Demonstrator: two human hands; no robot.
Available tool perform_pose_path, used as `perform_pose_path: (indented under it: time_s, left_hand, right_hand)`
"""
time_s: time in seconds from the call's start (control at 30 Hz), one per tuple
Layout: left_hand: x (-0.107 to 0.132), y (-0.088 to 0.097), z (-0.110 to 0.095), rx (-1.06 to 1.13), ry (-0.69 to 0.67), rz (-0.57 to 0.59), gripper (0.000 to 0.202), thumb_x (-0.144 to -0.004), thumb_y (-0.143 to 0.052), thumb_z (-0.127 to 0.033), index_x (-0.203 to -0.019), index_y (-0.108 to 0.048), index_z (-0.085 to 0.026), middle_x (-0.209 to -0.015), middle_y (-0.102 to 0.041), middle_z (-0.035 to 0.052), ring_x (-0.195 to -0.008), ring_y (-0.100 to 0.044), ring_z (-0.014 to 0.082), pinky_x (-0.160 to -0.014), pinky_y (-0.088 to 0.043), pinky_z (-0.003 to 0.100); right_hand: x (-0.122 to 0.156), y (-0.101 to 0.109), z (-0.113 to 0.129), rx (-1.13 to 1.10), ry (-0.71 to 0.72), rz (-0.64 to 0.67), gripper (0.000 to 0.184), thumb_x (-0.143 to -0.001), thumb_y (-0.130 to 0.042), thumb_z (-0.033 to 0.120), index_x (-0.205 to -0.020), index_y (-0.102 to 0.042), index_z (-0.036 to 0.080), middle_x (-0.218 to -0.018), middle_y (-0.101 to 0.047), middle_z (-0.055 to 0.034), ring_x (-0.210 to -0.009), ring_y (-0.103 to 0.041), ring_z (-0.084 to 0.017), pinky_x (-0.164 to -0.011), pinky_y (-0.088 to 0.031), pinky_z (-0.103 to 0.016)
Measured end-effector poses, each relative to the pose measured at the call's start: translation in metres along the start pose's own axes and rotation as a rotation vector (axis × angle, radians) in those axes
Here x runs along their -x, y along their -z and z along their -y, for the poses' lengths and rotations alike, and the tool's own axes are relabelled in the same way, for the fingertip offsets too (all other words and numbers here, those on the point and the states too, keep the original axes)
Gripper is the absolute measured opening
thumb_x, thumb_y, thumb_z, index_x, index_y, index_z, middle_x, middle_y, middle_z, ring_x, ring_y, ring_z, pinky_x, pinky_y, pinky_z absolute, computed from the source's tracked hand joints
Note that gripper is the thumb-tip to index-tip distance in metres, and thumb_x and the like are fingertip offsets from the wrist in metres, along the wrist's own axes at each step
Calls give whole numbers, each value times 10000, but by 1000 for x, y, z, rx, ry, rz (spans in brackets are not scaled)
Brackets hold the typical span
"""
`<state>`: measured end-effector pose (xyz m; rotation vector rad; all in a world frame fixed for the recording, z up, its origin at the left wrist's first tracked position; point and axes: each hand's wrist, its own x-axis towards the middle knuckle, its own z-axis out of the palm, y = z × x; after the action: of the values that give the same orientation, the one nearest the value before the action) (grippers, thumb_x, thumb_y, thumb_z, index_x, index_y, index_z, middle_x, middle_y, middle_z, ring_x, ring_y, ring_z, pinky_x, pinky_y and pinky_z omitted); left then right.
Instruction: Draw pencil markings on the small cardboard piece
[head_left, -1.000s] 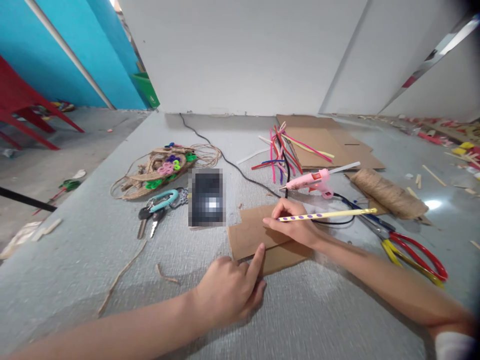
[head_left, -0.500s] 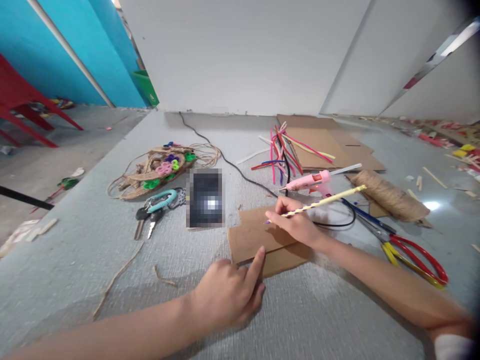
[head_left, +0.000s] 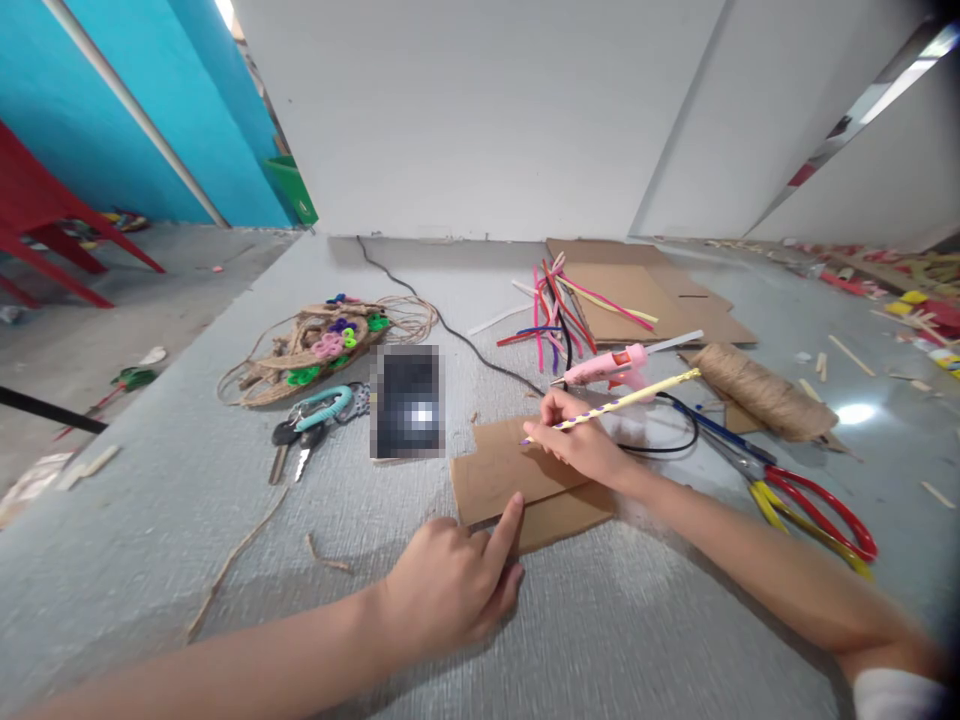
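A yellow patterned pencil (head_left: 634, 397) is pinched in my right hand (head_left: 589, 447), its tip close to the surface of a small piece of brown cardboard (head_left: 486, 482). Faint drawn lines seem to show on the cardboard, though I cannot make out their shape. My left hand (head_left: 450, 580) holds nothing; its index finger is stretched out and presses on the near edge of the cardboard, while the other fingers are curled. Just behind my right hand lies a pink glue gun (head_left: 606, 367) with a glue stick in its back.
Scissors (head_left: 817, 510) and a twine roll (head_left: 765, 393) lie on the right. Pipe cleaners (head_left: 551, 310) rest by larger cardboard sheets (head_left: 675, 265). Leftward are keys (head_left: 304, 445), a blurred-out dark rectangle (head_left: 407, 400) and braided twine with colourful flowers (head_left: 322, 340). A black cord (head_left: 465, 340) crosses the table.
The view has shifted slightly, so things on the right appear a little further left. The pencil, cardboard and both hands keep nearly the same places relative to each other.
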<state>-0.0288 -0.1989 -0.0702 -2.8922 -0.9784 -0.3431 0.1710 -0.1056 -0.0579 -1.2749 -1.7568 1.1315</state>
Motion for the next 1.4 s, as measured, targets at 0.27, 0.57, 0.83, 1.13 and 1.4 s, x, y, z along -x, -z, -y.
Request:
perform_pose_path:
  time_s: [0.27,0.57,0.83,1.13,1.4]
  left_hand:
    - [-2,1,1,-10,9,7,497,-883,-380,-269,-1270,-413,41,-564,-615,8,-389,-557,195,-334,-426,327]
    - [0,0,1,-6,7,15,503,-899,-347,-273,-1289,-390,40,-549,-609,15,-380,-544,190,-343,-408,313]
    - [-1,-1,1,-9,1,7,512,-891,-376,-279,-1290,-378,42,-550,-602,-4,-376,-543,195,-332,-417,332]
    - [0,1,0,-3,-2,-2,493,-902,-343,-270,-1280,-396,41,-537,-596,-8,-365,-534,196,-328,-414,338]
    - [-1,-1,1,-18,7,-33,496,-896,-352,-277,-1276,-401,36,-517,-582,-17,-357,-533,192,-320,-409,331]
  right_hand:
    - [-2,2,1,31,29,81,255,-777,-599,307,-684,-383,208,-597,-402,77,-498,-395,-64,-496,-331,-208]
    - [4,3,1,93,117,38,236,-790,-603,336,-680,-446,199,-606,-427,60,-551,-389,-81,-524,-317,-219]
    - [3,3,2,172,123,69,185,-794,-632,376,-793,-680,197,-738,-676,-2,-671,-585,-129,-608,-418,-251]
    - [4,1,1,120,122,-25,205,-799,-631,372,-732,-545,199,-644,-554,41,-590,-499,-97,-558,-382,-233]
    - [2,0,-9,93,185,-36,277,-822,-603,333,-665,-413,207,-563,-480,62,-533,-438,-84,-542,-343,-235]
